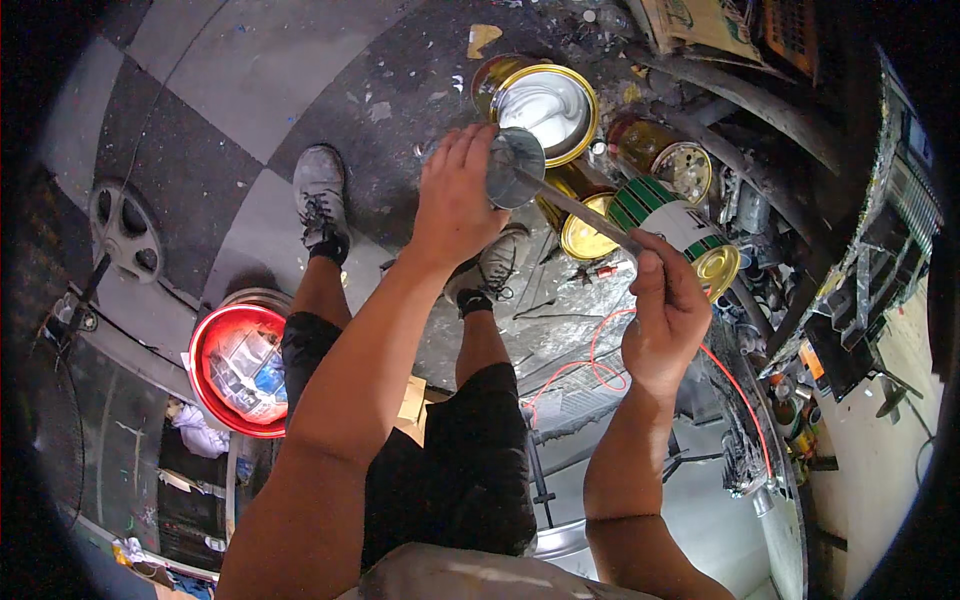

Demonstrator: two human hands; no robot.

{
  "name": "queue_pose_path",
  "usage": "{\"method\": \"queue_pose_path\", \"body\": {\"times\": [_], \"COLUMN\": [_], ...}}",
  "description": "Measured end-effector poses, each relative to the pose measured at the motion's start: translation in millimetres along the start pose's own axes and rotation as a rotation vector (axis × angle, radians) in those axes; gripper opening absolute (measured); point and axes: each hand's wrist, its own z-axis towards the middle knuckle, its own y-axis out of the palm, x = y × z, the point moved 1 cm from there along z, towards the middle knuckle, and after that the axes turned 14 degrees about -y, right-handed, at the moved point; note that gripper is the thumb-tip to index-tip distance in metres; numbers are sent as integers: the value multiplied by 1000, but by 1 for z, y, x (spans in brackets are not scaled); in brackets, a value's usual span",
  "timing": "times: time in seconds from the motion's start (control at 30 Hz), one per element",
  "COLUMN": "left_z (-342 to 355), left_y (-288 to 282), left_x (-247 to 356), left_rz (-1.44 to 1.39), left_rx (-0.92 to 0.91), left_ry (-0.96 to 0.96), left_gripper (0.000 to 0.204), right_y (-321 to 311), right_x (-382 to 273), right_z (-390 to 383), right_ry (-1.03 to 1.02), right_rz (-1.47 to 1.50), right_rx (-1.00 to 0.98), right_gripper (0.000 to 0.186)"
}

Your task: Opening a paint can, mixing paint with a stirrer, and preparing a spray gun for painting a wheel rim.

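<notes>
My left hand (455, 200) is wrapped around a greyish, see-through cup (513, 188), tilted so that its mouth shows. Its contents are hard to make out. In my right hand (668, 315) is a long, thin, dark stirring stick (585, 212), pinched near its near end, with its far end in the cup. Just beyond the cup stands an open gold-rimmed can (592, 108) of white paint (535, 105); the cup overlaps its near edge in view. A closed gold can (588, 235) and a green-and-white striped can (655, 215) sit under and beside the stick.
A dirty, paint-stained can (690, 172) stands at the right, near dark pipes and clutter. On the left are a red-rimmed bucket (202, 385) and a spoked wheel (125, 230). An orange-red cable (592, 362) loops over the floor. My shoes (320, 190) stand on checkered flooring.
</notes>
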Motion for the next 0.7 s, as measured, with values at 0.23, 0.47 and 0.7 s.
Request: {"method": "queue_pose_path", "body": {"times": [0.23,0.47,0.7], "left_z": [-2,-1,-3], "left_y": [-1,-1,6], "left_x": [-4,-4,-8], "left_rz": [9,6,-10], "left_rx": [8,38,38], "left_ry": [-7,21,13], "left_gripper": [99,96,95], "right_y": [-20,86,115], "right_x": [26,138,183], "right_z": [19,98,126], "right_ry": [122,8,107], "right_rz": [90,-280,-203], "right_rx": [259,-226,-312], "right_gripper": [30,35,44]}}
